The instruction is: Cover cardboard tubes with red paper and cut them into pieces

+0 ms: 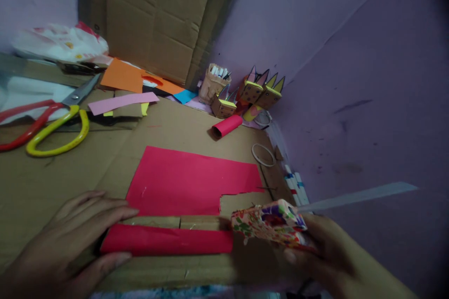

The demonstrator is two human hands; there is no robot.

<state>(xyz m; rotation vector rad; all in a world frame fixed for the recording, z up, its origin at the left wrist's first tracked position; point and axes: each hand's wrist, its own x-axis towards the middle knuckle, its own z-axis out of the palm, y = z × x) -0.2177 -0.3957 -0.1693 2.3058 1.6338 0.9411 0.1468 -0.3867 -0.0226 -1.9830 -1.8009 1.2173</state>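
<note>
In the head view, the left hand, at the lower left of the frame, straddles the left end of a rolled red paper tube, its fingers spread along the far side and its thumb on the near side; I cannot tell how firmly it presses. The tube lies at the lower centre on the cardboard work surface. At the lower right, the right hand grips a patterned tape dispenser near the tube's right end, and a translucent tape strip stretches free toward the right edge.

That loose strip looks like the main hazard: being long and unsupported, it could curl, stick to itself or catch on the fingers. The tube's right end has no hand on it, so the paper could spring open or twist there if the left hand eases. Just beyond the tube, the larger red paper sheet, notched at its lower right corner, lies close enough for stray tape to snag and tear it.

The open scissors at the left, a white ring and the shorter red tube above centre sit farther off, so a knock seems less likely.
</note>
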